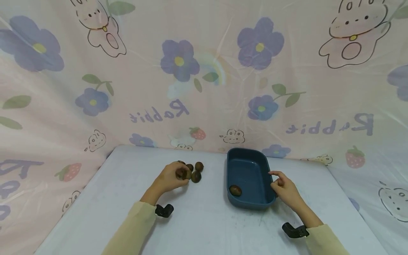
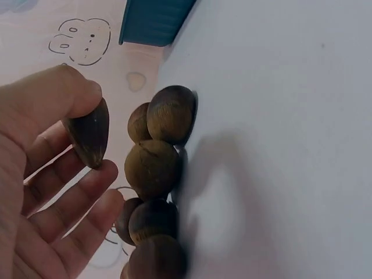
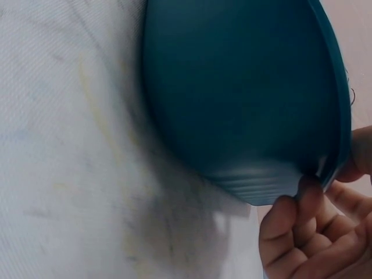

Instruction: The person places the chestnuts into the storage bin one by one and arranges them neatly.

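Note:
My left hand [image 1: 169, 177] pinches a brown chestnut [image 2: 93, 138] between thumb and fingertips, lifted just off the table. Beside and below that hand lies a cluster of several dark brown chestnuts [image 2: 152, 168], touching one another; in the head view, the hand covers part of them. To the right stands a deep blue rectangular tub [image 1: 251, 173]. One chestnut [image 1: 235, 190] lies inside it at the near left corner. My right hand [image 1: 287, 191] holds the tub's right rim between thumb and curled fingers, shown closely in the right wrist view.
A white-covered table [image 1: 204, 219] carries everything. Behind it and at the sides hangs a pale pink curtain [image 1: 210, 106] printed with flowers and rabbits. Each wrist wears a black camera mount, such as the left one [image 1: 164, 210].

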`<state>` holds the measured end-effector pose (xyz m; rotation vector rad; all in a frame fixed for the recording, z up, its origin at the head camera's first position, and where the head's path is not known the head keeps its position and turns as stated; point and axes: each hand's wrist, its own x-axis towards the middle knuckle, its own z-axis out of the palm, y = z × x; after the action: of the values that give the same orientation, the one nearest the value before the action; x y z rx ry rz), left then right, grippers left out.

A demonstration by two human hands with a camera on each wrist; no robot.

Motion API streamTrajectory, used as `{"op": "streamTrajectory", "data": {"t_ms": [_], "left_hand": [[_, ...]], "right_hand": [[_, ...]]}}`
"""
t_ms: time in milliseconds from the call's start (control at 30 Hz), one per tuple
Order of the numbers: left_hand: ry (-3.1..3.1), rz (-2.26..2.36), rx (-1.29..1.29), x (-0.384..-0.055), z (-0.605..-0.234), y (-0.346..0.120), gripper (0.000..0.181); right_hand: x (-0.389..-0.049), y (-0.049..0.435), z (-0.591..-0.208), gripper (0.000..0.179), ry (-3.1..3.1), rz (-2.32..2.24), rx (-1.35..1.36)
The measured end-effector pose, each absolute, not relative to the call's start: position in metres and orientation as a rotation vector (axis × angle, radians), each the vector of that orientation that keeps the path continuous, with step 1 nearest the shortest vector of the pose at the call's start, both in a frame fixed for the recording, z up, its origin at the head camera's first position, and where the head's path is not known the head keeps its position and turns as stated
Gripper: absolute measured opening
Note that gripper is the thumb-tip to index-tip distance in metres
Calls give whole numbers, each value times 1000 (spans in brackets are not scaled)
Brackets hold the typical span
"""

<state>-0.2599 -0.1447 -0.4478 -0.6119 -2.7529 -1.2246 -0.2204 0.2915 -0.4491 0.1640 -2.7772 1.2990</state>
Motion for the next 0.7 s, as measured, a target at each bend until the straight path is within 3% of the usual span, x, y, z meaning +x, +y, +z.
{"op": "streamTrajectory", "data": {"t_ms": [700], "left_hand": [[-2714, -1316, -650, -264, -444, -105, 30]], "right_hand": [[-219, 291, -447, 43, -2772, 1336, 156]]}}
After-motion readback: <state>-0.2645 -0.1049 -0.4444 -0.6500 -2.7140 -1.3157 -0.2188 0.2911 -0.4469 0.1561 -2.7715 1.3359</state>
